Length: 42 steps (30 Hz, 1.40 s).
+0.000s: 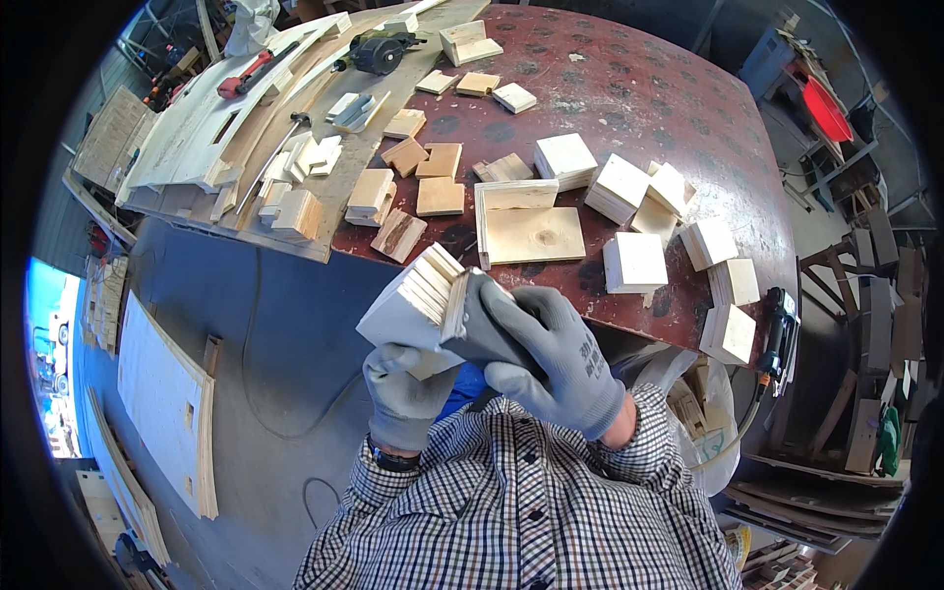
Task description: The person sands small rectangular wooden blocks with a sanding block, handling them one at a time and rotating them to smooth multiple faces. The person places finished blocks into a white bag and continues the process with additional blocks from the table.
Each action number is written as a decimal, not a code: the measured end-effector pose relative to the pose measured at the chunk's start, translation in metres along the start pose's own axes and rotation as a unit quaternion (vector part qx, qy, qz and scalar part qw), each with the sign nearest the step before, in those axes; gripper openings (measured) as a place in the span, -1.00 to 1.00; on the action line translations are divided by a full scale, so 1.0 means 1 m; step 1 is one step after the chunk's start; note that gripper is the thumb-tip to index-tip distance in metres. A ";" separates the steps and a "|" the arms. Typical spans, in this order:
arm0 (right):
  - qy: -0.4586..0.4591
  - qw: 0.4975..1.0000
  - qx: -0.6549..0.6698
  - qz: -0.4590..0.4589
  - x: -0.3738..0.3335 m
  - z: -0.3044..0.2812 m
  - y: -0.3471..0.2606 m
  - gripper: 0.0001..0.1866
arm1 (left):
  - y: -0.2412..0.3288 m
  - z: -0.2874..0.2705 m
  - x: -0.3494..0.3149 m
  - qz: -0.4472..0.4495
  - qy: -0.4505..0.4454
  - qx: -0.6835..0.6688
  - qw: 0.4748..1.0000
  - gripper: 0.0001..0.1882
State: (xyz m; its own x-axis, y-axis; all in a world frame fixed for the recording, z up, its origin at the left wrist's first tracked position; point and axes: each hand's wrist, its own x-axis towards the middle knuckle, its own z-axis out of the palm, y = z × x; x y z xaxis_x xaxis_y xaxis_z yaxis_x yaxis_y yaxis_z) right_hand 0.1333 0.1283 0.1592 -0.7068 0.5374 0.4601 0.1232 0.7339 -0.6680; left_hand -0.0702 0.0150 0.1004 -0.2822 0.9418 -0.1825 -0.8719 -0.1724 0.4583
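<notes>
Grey floor [265,462] L of the dark-red table [649,108], w/ a big pale board [162,393] there too; tabletop scuffed, dark-blotched, strewn w/ cut wood pcs [634,264]. Held just in front of table's near edge, by its L corner: pale wood block [401,310], boxy, tilted, layered strips up top, flat whitish side. L hand [408,388], grey glove, fingers curled under block, gripping. R hand [560,359], same glove, fingers wrapped round dark slab [482,329] against block's R side.

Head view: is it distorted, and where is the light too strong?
In the head view, the red table bows at its edges and picture corners are black; the opening at far left glares blue-white; the wooden blocks at the table's right have bright faces; the held wooden piece shows clear layers.
</notes>
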 end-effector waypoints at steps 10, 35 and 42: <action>0.066 0.993 0.046 0.081 0.025 -0.007 0.017 -0.21 | -0.007 0.041 0.011 -0.041 -0.050 -0.079 0.995 -0.14; 0.072 0.986 0.146 0.029 -0.016 -0.006 0.001 -0.11 | 0.003 0.008 0.015 -0.026 -0.071 -0.027 0.997 -0.08; 0.075 0.989 -0.106 -0.068 0.007 -0.011 -0.010 -0.19 | -0.009 0.005 -0.004 -0.118 -0.105 -0.097 0.983 -0.05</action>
State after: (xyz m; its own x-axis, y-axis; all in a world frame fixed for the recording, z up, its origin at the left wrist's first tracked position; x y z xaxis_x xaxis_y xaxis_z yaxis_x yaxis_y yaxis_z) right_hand 0.1348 0.1290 0.1753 -0.6179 0.4710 0.6296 0.1879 0.8660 -0.4634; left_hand -0.0594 0.0145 0.1011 0.0087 0.9975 -0.0702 -0.9689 0.0258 0.2462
